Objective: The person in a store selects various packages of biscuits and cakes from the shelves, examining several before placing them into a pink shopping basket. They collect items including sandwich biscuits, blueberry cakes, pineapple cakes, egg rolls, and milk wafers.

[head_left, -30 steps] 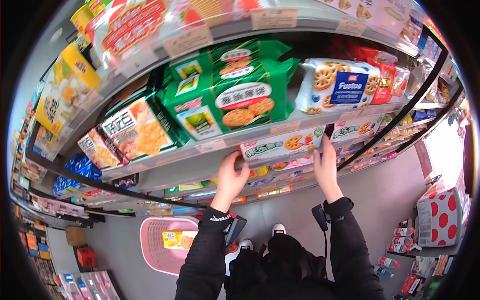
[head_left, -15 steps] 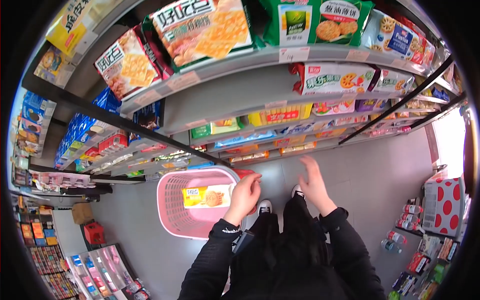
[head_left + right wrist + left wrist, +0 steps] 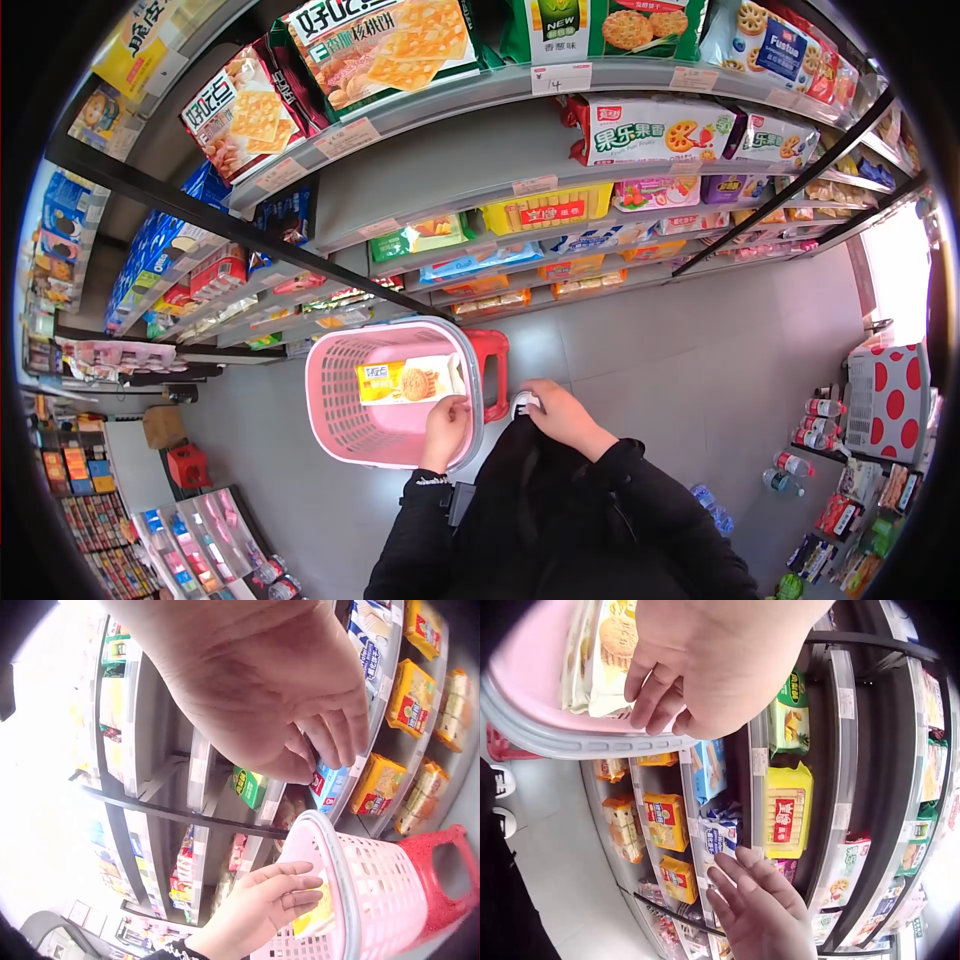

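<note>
A pink basket [image 3: 335, 425] stands on the floor, with a yellow and white biscuit package [image 3: 410, 380] lying inside. My left hand [image 3: 446, 432] is over the basket's right side, next to the package; its fingers [image 3: 289, 889] look relaxed and hold nothing. To the right of the basket, my right hand [image 3: 568, 416] hangs in the air, empty. The left wrist view shows the right hand [image 3: 761, 911] with loosely bent fingers in front of the shelves. A white biscuit package [image 3: 655, 130] with a red end lies on the second shelf.
Shelves of packaged snacks span the top, with a black bar [image 3: 240, 225] along them. A red stool-like object [image 3: 490, 375] touches the basket's right side. Bottles [image 3: 785, 480] and a red-dotted box [image 3: 885, 405] stand at the right.
Both hands have come down from the white package at the shelf, which they no longer touch. The left has moved over the basket, the right leftward beside it. The view has tilted downward.
</note>
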Demonstrator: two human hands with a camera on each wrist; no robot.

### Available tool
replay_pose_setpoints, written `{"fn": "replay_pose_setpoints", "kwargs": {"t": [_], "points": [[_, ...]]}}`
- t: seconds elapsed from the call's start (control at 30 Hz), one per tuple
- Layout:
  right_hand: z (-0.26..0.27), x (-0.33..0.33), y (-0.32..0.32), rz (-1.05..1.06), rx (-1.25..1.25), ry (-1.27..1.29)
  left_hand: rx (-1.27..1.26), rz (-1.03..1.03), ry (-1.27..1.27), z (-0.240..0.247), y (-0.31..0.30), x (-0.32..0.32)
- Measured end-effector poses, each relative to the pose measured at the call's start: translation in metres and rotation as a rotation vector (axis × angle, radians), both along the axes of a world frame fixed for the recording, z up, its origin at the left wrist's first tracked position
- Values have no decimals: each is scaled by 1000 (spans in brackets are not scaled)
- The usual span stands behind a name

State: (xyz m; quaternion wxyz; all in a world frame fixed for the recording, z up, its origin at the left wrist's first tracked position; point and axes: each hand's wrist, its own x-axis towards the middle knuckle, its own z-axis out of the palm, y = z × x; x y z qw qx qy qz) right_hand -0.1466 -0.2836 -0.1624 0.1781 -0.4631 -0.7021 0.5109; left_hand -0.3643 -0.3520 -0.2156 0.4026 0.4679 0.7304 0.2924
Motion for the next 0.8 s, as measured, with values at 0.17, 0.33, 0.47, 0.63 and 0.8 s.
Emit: {"fn": "replay_pose_setpoints", "kwargs": {"t": [0.17,0.33,0.47,0.63,0.8], "points": [[-7,-14,-8,59,3,98,-57,141,-83,10,-14,-3],[-1,-40,-15,102,70,162,-10,205,-70,3,-24,-27],[5,-70,-19,164,13,156,1,216,-53,-4,-27,-68],[-13,-133,-31,245,-63,56,25,155,196,-16,-28,-135],[-57,-192,-39,-113,12,-79,-5,115,327,-36,-21,-198]]}}
